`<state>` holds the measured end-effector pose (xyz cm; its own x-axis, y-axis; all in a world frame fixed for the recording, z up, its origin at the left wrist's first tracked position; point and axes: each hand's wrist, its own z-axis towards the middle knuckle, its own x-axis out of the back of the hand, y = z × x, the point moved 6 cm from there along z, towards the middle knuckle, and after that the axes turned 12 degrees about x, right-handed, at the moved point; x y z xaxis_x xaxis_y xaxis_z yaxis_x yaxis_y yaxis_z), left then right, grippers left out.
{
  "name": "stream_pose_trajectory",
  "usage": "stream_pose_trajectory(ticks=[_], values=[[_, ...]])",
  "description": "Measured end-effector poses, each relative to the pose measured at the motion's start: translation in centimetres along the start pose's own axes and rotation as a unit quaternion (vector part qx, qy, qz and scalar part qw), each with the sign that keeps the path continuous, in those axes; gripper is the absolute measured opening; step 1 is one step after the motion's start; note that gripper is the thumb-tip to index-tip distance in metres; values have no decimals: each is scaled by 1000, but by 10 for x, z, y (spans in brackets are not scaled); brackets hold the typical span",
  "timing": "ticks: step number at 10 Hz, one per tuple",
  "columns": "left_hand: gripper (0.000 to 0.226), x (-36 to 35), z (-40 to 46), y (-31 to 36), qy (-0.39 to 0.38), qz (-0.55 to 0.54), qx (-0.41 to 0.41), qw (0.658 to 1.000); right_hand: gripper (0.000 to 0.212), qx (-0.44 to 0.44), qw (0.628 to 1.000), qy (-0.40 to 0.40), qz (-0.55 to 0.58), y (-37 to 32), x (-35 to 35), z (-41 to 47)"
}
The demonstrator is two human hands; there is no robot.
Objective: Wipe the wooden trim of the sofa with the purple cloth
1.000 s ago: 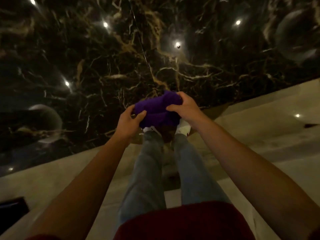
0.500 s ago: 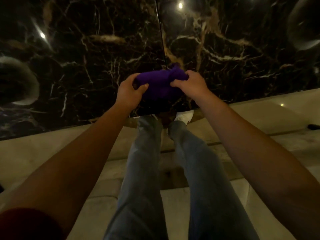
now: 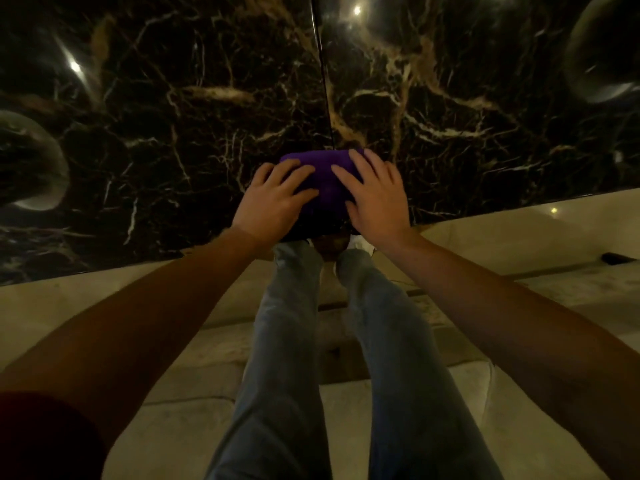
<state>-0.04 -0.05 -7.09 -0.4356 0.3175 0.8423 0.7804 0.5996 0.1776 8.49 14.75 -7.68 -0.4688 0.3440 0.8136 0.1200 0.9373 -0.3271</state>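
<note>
The purple cloth (image 3: 323, 188) is folded into a thick pad, held out in front of me above my feet. My left hand (image 3: 275, 204) lies over its left side with fingers spread across the top. Over its right side rests my right hand (image 3: 377, 199), fingers likewise flat on the fabric. Both hands press the cloth between them. No sofa or wooden trim appears in the head view.
A glossy black marble floor (image 3: 173, 116) with gold veins fills the upper half, split by a thin seam. A beige marble border (image 3: 502, 237) runs below it. My legs in jeans (image 3: 287, 341) stretch forward. A small dark object (image 3: 620, 258) lies at far right.
Both hands have turned palm-down and flattened over the cloth, which now looks like a neater folded pad. The view has shifted slightly.
</note>
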Motion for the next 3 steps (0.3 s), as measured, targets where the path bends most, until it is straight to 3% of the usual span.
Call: stream_pose_trajectory(ticks=[2, 3], values=[[49, 21, 5, 10, -48, 47, 0, 998, 78, 10, 997, -69, 15, 6, 13, 2], [70, 58, -5, 11, -26, 36, 20, 999, 80, 16, 999, -37, 34, -2, 50, -3]])
